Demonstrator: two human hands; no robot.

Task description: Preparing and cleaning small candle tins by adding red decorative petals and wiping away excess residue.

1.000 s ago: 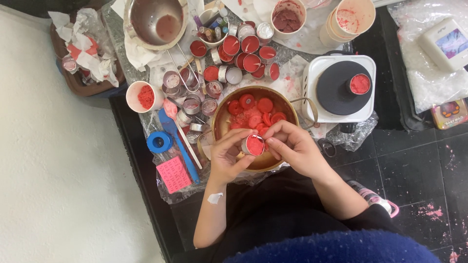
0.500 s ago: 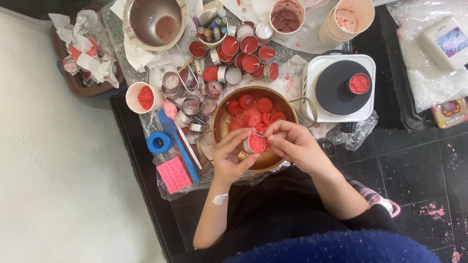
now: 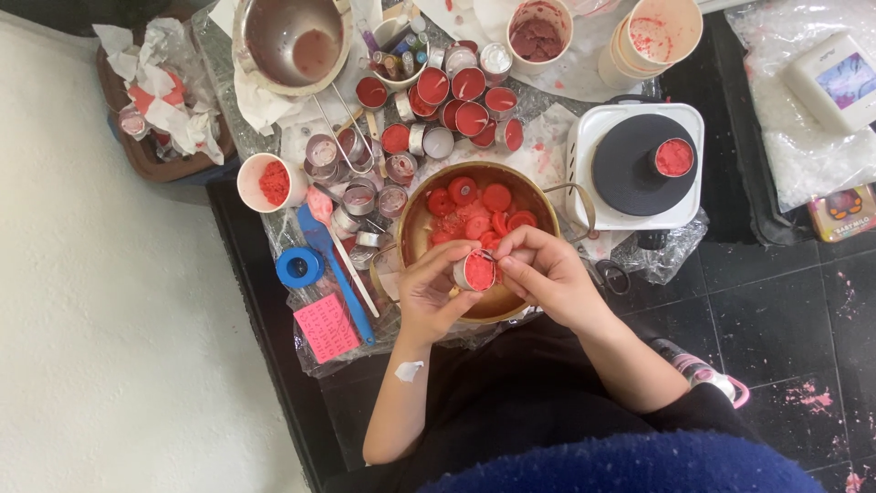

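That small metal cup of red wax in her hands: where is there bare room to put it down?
Bare patches: the black hotplate disc beside the red-filled cup on it, and the dark tiled floor right of the brass bowl. Crowded: the plastic sheet left of and above the bowl, packed with small tins, and the bowl itself, filled with red wax discs.

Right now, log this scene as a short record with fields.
Left hand: holds a small round metal cup of red wax.
Right hand: fingertips on the same cup.
Beneath: brass-coloured bowl holding loose red wax discs.
Right of bowl: white hotplate with black top, one red-filled cup on it.
Left of bowl: blue tape roll, pink card.
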